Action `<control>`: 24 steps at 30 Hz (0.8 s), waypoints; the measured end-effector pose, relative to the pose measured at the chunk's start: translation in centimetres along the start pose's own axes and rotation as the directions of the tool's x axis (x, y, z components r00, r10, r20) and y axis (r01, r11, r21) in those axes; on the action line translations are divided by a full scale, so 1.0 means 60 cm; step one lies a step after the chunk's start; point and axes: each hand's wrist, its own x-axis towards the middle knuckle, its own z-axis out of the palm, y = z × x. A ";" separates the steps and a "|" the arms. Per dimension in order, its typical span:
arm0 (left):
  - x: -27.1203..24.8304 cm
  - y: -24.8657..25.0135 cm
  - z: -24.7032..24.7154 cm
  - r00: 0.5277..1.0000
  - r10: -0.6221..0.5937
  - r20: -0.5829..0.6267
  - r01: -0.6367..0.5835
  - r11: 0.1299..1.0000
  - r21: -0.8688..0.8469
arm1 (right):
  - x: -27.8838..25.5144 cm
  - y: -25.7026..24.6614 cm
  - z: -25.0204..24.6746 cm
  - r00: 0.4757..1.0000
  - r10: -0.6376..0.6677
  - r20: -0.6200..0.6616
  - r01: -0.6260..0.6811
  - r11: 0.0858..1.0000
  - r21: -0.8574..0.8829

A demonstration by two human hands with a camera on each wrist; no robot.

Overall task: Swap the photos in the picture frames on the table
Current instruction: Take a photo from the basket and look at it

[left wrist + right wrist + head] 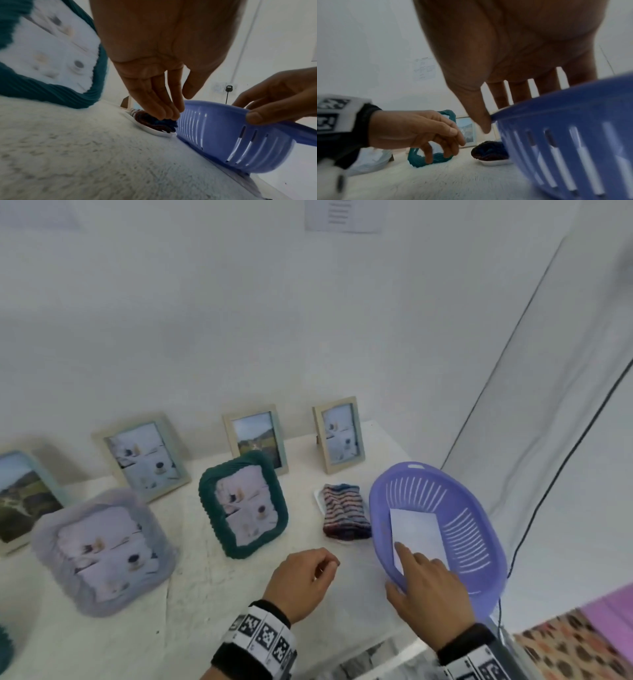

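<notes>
- Landmark = purple basket (pixel 479 542), standing at the table's right end, partly over the edge.
- Our R hand (pixel 428 587) reaches over the basket's near rim; fingers straight, index tip on a white card (pixel 416 529) lying inside the basket, thumb outside the rim. It grips nothing we can see; in the R wrist view the fingers go down behind the basket wall.
- Our L hand (pixel 301 580) hovers just left of the basket's near end, above the white table (pixel 120 645); fingers loosely curled, nothing held. The L wrist view shows the fingers hanging down, relaxed.
- Touching the basket's left side or very nearly: a striped knit piece (pixel 346 511) on a small white tray; we can't tell what the knit piece is.
- Further left of the basket: teal knit frame (pixel 243 505), upright and leaning back, w/ a pale photo of cups.
- Far left of the basket, nearer us than the teal one: grey fluffy frame (pixel 102 549), leaning back, similar cups photo.
- Behind the basket, by the wall: wooden frame (pixel 339 434) w/ a cups photo.
- Left of that along the wall: second wooden frame (pixel 255 436) w/ a landscape photo, partly behind the teal frame.
- Then a pale green frame (pixel 144 457) w/ a cups photo.
- At the far-left edge, a light blue frame (pixel 24 498) w/ a landscape photo, cut off by the view.
</notes>
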 end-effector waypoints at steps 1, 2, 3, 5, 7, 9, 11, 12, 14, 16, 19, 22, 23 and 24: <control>0.009 0.005 0.009 1.000 0.011 0.007 -0.011 1.000 0.019 | -0.004 0.011 0.004 1.000 -0.005 0.009 0.005 1.000 0.003; 0.018 0.011 0.016 1.000 0.021 0.013 -0.022 0.999 0.031 | -0.006 0.021 0.010 1.000 -0.011 0.001 0.011 1.000 0.024; 0.026 0.017 0.023 0.999 0.031 0.017 -0.032 0.999 0.040 | -0.008 0.030 0.014 1.000 -0.016 -0.021 0.017 0.999 0.032; 0.042 0.027 0.037 0.998 0.054 0.022 -0.055 0.997 0.052 | -0.008 0.054 0.017 0.995 -0.043 -0.088 0.048 0.997 0.061; 0.060 0.036 0.049 0.996 0.080 0.029 -0.082 0.993 0.081 | -0.005 0.077 0.007 0.993 -0.063 -0.099 0.073 0.992 0.105; 0.081 0.044 0.062 0.992 0.120 0.024 -0.122 0.987 0.104 | 0.004 0.108 -0.011 0.985 -0.080 -0.154 0.105 0.981 0.162; 0.103 0.052 0.074 0.986 0.160 0.038 -0.163 0.979 0.118 | 0.017 0.143 -0.025 0.966 -0.067 -0.248 0.124 0.968 0.220; 0.115 0.056 0.079 0.983 0.176 0.052 -0.181 0.973 0.141 | 0.024 0.159 -0.033 0.958 -0.070 -0.279 0.140 0.960 0.241; 0.139 0.063 0.090 0.977 0.197 0.079 -0.209 0.957 0.201 | 0.037 0.185 -0.049 0.948 -0.101 -0.300 0.188 0.942 0.278; 0.161 0.075 0.100 0.972 0.201 0.122 -0.228 0.935 0.272 | 0.050 0.204 -0.067 0.946 -0.110 -0.306 0.209 0.925 0.316; 0.187 0.099 0.116 0.960 0.181 0.215 -0.256 0.876 0.408 | 0.066 0.224 -0.080 0.954 -0.103 -0.281 0.203 0.912 0.355; 0.206 0.121 0.135 0.941 0.162 0.298 -0.297 0.816 0.496 | 0.074 0.236 -0.085 0.955 -0.104 -0.276 0.206 0.905 0.372; 0.212 0.127 0.142 0.935 0.149 0.321 -0.303 0.803 0.513 | 0.076 0.239 -0.086 0.955 -0.100 -0.279 0.205 0.904 0.376; 0.219 0.131 0.149 0.931 0.135 0.340 -0.307 0.794 0.525 | 0.078 0.242 -0.087 0.954 -0.097 -0.284 0.205 0.902 0.380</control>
